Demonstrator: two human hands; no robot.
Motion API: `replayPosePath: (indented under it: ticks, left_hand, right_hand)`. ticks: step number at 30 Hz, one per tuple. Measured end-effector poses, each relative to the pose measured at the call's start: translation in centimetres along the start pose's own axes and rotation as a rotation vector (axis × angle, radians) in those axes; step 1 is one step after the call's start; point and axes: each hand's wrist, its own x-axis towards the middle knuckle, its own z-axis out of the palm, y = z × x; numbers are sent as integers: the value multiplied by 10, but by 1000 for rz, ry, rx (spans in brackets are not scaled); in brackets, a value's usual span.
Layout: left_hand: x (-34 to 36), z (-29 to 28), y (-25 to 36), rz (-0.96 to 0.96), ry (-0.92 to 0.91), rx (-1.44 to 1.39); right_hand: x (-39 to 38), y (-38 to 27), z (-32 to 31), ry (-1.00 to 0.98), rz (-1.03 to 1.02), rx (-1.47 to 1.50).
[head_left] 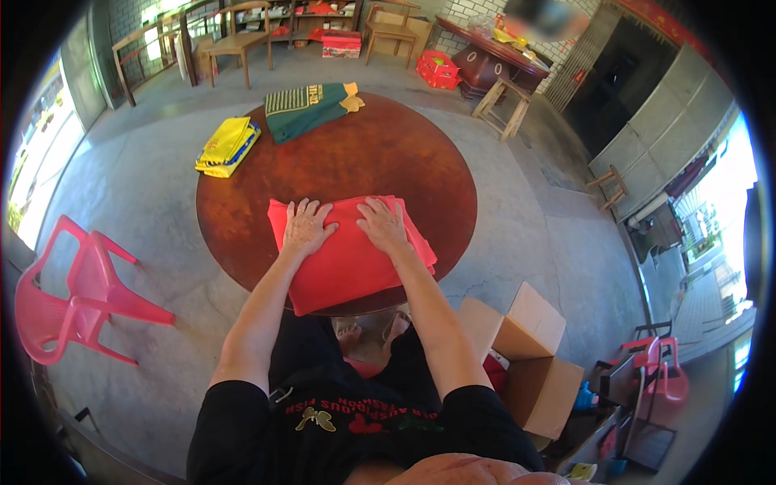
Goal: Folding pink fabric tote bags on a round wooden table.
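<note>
A red piece of folded fabric (347,255), possibly a flattened bag, lies at the near edge of the round brown table (323,174). Its layers show along the right side. My left hand (307,226) rests flat on its upper left part, fingers spread. To the right, my right hand (382,224) presses flat near its far edge, fingers also apart. Farther off on the table are a folded yellow bag (226,146) with blue edges and a dark green bag (311,109) with printing and a yellowish end.
An open cardboard box (537,372) with something red inside stands on the floor at my right. A pink plastic chair (101,295) is at the left. Wooden chairs (241,44), a red crate (437,71) and a wooden stool (503,107) stand farther back.
</note>
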Motion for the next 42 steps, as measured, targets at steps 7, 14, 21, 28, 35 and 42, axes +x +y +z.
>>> replayPosePath:
  ticks: [7, 14, 21, 28, 35, 42]
  left_hand:
    - [-13, -2, 7, 114, 128, 164]
    - [-94, -29, 32, 263, -73, 34]
    - [-162, -50, -1, 236, -144, 39]
    - [-173, -46, 2, 217, -128, 39]
    - [-122, -67, 2, 244, -158, 99]
    - [-40, -23, 5, 103, -23, 88]
  right_hand:
    - [-78, -64, -27, 40, -202, -101]
    - [-124, -19, -64, -32, -89, -312]
    - [-167, 27, -28, 278, 106, 93]
    - [-172, 20, -27, 282, 134, 84]
    - [-140, 68, -35, 41, 53, -33]
    - [-44, 1, -44, -39, 40, -31]
